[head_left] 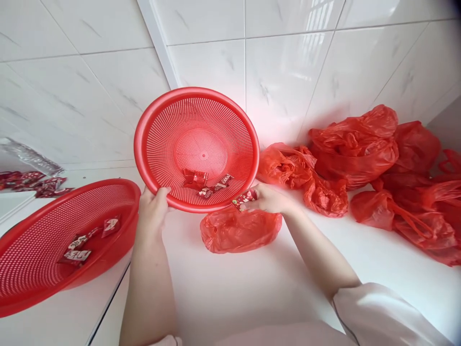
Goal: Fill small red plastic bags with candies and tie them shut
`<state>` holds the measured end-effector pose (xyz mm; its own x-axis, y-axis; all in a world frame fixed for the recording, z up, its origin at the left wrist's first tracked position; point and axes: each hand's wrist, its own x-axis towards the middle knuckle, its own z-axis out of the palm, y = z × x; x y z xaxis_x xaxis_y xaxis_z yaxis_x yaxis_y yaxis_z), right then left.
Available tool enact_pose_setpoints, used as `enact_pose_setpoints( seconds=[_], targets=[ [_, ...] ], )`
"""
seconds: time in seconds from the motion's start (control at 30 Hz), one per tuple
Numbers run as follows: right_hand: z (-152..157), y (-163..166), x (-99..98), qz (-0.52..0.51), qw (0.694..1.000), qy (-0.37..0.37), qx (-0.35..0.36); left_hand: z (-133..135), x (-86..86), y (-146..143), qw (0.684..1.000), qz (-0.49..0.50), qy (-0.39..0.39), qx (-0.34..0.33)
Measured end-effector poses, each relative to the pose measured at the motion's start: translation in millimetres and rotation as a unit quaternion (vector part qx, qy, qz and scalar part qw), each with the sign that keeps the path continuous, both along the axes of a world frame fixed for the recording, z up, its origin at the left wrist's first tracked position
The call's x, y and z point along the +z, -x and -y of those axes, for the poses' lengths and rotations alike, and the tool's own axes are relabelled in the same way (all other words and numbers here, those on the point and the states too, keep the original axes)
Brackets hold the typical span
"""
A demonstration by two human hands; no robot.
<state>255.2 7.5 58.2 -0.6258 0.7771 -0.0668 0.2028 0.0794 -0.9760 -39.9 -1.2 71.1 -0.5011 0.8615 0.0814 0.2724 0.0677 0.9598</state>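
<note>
My left hand (153, 204) grips the lower left rim of a red perforated basket (173, 120), which is tilted up toward me. A few small red wrapped candies (201, 182) lie at its low edge. My right hand (264, 198) pinches one red wrapped candy (245, 198) at the basket's lower right rim. Directly below sits a small red plastic bag (239, 230) on the white counter.
A second red basket (43, 250) with a few candy packets stands at the left. Several filled red plastic bags (360, 154) are piled at the right against the white tiled wall. More red packets (32, 185) lie at the far left.
</note>
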Motion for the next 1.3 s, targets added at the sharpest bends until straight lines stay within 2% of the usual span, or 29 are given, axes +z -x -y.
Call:
enact_pose_setpoints(
  seconds=[0.13, 0.27, 0.33, 0.37, 0.47, 0.53, 0.67, 0.77, 0.83, 0.9, 1.03, 1.17, 1.3],
  targets=[
    [-1, 5, -10.4, 0.016, 0.999, 0.047, 0.0, 1, -1.2, 0, 1.0, 0.0, 0.0, -0.003],
    [-2, 11, -19.6, 0.051, 0.998, 0.028, 0.016, 3, 1.1, -4, 1.0, -0.001, -0.01, -0.022],
    [-1, 12, -19.3, 0.124, 0.992, -0.029, 0.013, 3, 2.6, -6, 1.0, -0.004, 0.0, -0.022],
    [0, 11, -17.7, 0.178, 0.981, -0.077, -0.015, 4, 3.1, -6, 1.0, -0.008, 0.005, -0.021],
    [3, 7, -10.0, 0.315, 0.911, -0.221, -0.152, 5, 4.0, -7, 0.999, -0.025, 0.007, -0.026],
    [4, 4, -6.6, 0.32, 0.885, -0.275, -0.197, 8, 5.1, -9, 0.999, -0.033, 0.002, -0.038],
    [0, 5, -13.5, 0.241, 0.891, -0.341, -0.175, 15, 11.3, -19, 0.997, -0.018, 0.005, -0.079],
    [-5, 11, -25.2, 0.263, 0.876, -0.379, -0.142, 21, 17.0, -29, 0.994, -0.002, 0.007, -0.11],
    [-6, 13, -30.0, 0.306, 0.868, -0.377, -0.102, 24, 19.3, -34, 0.993, -0.004, 0.003, -0.118],
    [-6, 13, -30.6, 0.323, 0.873, -0.361, -0.052, 25, 20.2, -37, 0.993, -0.009, 0.008, -0.113],
    [-5, 9, -26.4, 0.273, 0.898, -0.345, 0.007, 24, 19.7, -37, 0.993, 0.004, 0.026, -0.118],
    [-7, 8, -24.5, 0.245, 0.907, -0.34, -0.03, 22, 18.4, -37, 0.989, 0.014, 0.024, -0.144],
    [-8, -2, -16.1, 0.192, 0.924, -0.323, -0.065, 21, 16.7, -34, 0.991, 0.011, 0.02, -0.132]
  ],
)
